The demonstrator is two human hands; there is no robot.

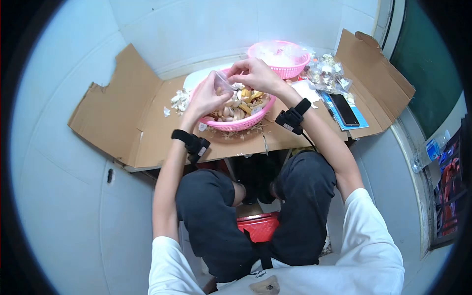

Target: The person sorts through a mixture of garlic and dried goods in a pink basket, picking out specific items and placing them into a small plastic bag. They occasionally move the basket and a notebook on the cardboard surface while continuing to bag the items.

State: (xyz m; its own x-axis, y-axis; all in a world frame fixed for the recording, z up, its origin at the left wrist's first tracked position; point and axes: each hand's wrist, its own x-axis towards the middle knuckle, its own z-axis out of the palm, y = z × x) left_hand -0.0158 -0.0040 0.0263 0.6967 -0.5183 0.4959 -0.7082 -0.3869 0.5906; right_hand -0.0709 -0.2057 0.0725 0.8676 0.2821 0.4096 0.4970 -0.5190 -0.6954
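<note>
**peelfan:** While we sat over the near pink basket [236,123], our left hand [209,96] and right hand [255,73] both pinched a small clear plastic bag [223,81], fingers [239,76] narrow on its edges, just above the basket.

**binwatch:** Yep, and we had a second pink basket [280,59] behind it, phone [343,109] off to the right on the cardboard [147,123].

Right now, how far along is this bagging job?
Done: filled clear packets lie piled at the right. In hand: left hand and right hand hold a small clear bag over the near pink basket. Left: that basket holds many loose pieces.
</note>
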